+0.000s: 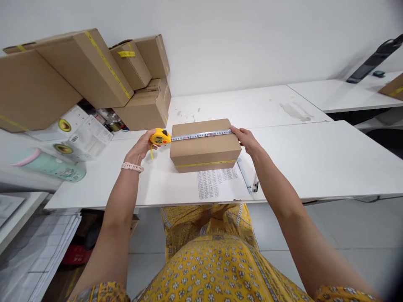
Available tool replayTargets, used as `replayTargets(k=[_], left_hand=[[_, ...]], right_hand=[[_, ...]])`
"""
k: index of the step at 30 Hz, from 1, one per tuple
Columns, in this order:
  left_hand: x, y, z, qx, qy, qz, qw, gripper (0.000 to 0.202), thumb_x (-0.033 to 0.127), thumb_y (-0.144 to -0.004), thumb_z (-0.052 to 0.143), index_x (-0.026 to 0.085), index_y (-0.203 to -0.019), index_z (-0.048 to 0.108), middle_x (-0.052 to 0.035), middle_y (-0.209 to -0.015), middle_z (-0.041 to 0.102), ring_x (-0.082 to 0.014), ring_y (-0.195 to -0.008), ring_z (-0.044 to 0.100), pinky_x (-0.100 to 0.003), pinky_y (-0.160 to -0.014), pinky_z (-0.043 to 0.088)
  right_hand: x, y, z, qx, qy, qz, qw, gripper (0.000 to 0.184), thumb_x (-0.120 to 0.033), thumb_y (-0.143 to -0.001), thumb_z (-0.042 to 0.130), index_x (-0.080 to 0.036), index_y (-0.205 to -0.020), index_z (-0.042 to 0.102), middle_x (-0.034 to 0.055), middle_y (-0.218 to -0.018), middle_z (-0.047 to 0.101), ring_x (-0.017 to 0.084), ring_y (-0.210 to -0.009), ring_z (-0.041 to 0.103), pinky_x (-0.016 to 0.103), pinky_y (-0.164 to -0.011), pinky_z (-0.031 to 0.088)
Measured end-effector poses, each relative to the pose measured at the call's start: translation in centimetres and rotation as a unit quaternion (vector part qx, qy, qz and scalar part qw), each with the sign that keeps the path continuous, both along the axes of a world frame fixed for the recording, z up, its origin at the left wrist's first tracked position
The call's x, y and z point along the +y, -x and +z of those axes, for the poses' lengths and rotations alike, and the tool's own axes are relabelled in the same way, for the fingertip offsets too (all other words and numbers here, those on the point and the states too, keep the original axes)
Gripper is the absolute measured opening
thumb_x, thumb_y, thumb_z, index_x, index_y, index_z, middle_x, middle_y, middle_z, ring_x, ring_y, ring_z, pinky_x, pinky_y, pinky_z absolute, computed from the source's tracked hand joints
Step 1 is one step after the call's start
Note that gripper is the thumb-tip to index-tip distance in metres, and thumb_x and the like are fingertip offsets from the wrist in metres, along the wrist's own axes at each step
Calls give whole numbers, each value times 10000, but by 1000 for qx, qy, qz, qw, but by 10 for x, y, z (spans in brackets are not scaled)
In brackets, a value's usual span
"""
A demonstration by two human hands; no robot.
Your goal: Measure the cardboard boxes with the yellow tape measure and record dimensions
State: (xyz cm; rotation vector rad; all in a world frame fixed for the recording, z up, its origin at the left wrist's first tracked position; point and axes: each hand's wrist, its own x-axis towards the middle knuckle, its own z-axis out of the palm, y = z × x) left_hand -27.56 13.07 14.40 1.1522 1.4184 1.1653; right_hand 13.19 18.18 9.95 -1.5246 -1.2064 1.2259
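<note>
A brown cardboard box (204,151) with a yellow strip along its front side sits on the white table in front of me. My left hand (147,142) is closed around a yellow tape measure (160,137) beside the box's left end. Its metal blade (201,135) stretches across the top of the box to the right end. There my right hand (244,137) pinches the end of the blade against the box edge, some fingers hidden behind the box. Partly under the box lies a sheet of paper (209,186) with printed columns, and a pen (255,184) is near it.
Stacked cardboard boxes (91,71) fill the back left, above a white carton with avocado pictures (91,136). A mint tumbler (52,165) lies at the left. A dark bottle (371,63) is at the far right. The white table (302,163) has its front edge near my body.
</note>
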Motion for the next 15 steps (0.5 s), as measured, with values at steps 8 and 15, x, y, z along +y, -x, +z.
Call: replayTargets(k=[8, 15], left_hand=[[-2, -4, 0, 25, -18, 15, 999, 447, 504, -788, 696, 139, -1046, 698, -69, -929, 715, -145, -700, 616, -239, -561, 446], [-53, -22, 24, 53, -65, -23, 996, 439, 467, -749, 769, 153, -1052, 719, -73, -939, 726, -143, -714, 611, -227, -549, 447]], right_hand=[[8, 1, 10, -190, -100, 19, 977, 412, -471, -940, 639, -241, -668, 432, -5, -686, 501, 152, -670, 425, 323, -634, 330], [13, -4, 23, -194, -145, -3, 970, 338, -484, -953, 586, -251, -734, 478, 26, -761, 596, 188, -733, 500, 333, -707, 383]])
